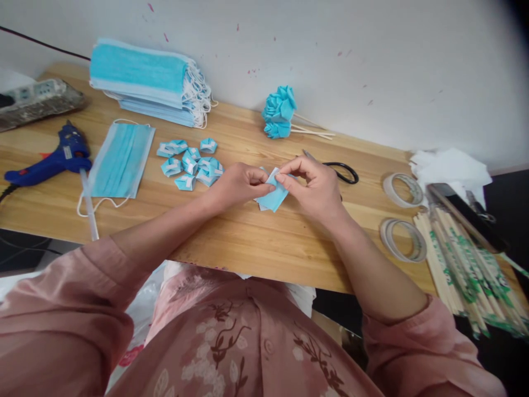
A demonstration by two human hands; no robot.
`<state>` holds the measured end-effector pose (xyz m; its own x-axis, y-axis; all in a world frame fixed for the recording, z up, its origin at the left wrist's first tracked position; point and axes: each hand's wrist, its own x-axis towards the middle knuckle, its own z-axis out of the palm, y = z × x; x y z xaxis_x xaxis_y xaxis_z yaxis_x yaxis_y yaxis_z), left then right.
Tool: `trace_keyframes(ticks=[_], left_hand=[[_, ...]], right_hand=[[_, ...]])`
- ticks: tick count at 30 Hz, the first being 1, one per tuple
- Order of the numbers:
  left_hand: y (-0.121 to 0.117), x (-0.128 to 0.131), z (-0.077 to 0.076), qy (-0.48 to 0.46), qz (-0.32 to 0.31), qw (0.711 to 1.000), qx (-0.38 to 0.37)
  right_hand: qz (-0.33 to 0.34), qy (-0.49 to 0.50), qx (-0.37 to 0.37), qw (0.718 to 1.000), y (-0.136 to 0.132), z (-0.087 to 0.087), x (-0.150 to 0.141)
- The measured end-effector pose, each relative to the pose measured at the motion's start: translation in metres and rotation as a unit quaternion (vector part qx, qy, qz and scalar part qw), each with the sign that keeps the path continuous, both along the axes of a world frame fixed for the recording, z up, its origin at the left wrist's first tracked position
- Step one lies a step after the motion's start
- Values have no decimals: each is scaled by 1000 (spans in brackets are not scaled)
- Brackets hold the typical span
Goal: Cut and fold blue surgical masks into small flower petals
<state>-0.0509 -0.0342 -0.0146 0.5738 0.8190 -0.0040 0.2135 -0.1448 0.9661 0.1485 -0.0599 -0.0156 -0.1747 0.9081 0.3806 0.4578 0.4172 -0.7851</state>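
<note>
Between my two hands is a small blue-and-white piece of mask fabric (276,197), held just above the wooden table. My left hand (243,184) pinches its left edge with thumb and finger. On the other side, my right hand (311,184) grips its upper corner between thumb and forefinger. More pale pieces seem to lie under it, partly hidden. Left of my left hand lie several folded blue fabric pieces (190,161) with white patches. Scissors with a black handle (347,172) lie behind my right hand, partly covered by it.
A stack of blue face masks (140,71) stands by the wall, with a single mask (122,160) and a blue glue gun (61,154) nearer. Blue fabric flowers (279,113) on sticks lie at the back. Tape rolls (403,240), wrapped chopsticks (467,270) and a phone (465,215) are right.
</note>
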Motion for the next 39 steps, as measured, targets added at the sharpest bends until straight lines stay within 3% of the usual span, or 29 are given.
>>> trace_keyframes(ticks=[23, 26, 34, 39], left_hand=[[-1, 0, 1, 27, -6, 1000, 0], [-1, 0, 0, 26, 7, 1000, 10], [0, 0, -2, -31, 112, 993, 28], [-2, 1, 0, -20, 111, 993, 37]], right_hand=[[-14, 38, -23, 999, 0, -4, -3], [-9, 58, -49, 997, 1, -5, -1], [56, 143, -173, 973, 8, -14, 1], [41, 176, -201, 963, 8, -24, -3]])
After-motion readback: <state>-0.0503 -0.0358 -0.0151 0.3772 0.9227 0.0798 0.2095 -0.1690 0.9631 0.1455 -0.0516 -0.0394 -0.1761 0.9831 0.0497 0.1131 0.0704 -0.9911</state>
